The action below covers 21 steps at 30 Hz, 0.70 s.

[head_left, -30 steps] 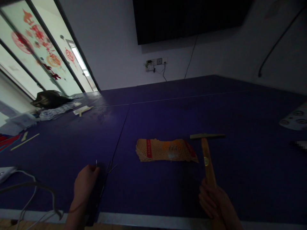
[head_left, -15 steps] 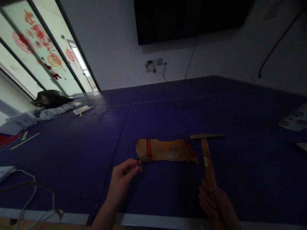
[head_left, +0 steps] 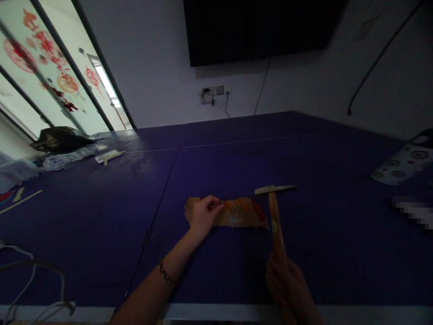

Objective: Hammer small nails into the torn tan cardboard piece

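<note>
A flat, worn piece of cardboard (head_left: 241, 214) with red and orange print and many small holes lies on the purple tabletop. My left hand (head_left: 204, 214) is over its left half, thumb and fingertips pinched on a thin nail that is mostly hidden by the fingers. To the right, my right hand (head_left: 284, 280) is wrapped around the wooden handle of a hammer (head_left: 275, 221). The hammer's narrow head points away from me, just beyond the cardboard's right end. A few thin nails (head_left: 148, 237) rest on the table left of my forearm.
White cables (head_left: 34, 271) curl at the near left. Wooden strips (head_left: 20, 201), a small white packet (head_left: 108, 156) and a dark bag (head_left: 62, 139) sit farther left. On the right are a patterned cylindrical object (head_left: 399, 164) and a blurred pale item (head_left: 414, 212).
My left hand has moved right and forward, from the cardboard's left edge to above its surface. The hammer stays raised in my right hand. The view has shifted slightly right.
</note>
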Motion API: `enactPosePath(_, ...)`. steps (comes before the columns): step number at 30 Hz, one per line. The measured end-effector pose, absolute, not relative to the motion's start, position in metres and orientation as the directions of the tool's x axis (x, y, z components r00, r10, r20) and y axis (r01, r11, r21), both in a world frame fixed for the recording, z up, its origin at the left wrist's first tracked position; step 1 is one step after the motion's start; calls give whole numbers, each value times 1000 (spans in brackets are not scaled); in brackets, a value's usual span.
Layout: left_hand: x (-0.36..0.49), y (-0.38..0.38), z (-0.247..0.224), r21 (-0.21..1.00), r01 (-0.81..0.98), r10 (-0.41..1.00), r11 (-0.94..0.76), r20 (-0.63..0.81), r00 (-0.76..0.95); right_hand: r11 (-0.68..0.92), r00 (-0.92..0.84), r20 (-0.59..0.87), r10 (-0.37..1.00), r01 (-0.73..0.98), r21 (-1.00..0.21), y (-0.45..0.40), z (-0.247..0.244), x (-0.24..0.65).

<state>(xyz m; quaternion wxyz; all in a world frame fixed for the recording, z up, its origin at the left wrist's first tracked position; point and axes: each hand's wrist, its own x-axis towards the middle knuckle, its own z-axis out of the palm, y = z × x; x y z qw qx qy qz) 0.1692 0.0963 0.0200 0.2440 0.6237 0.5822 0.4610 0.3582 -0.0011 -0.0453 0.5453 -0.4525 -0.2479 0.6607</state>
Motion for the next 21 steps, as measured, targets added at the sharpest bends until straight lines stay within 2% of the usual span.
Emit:
enactPosePath(8,178,124,-17,803,553,964,-223,264,5,-320,-94,-309,946,-401,-858,2,-57,362)
enactPosePath(16,176,123,-33,796,579,978,-180,209,18,-327,-114,-307,945,-372,-869,2,-59,364)
enactPosePath(21,176,125,-36,796,559,970,-231,237,64,-345,-71,-343,937,-355,-869,-1,-54,362)
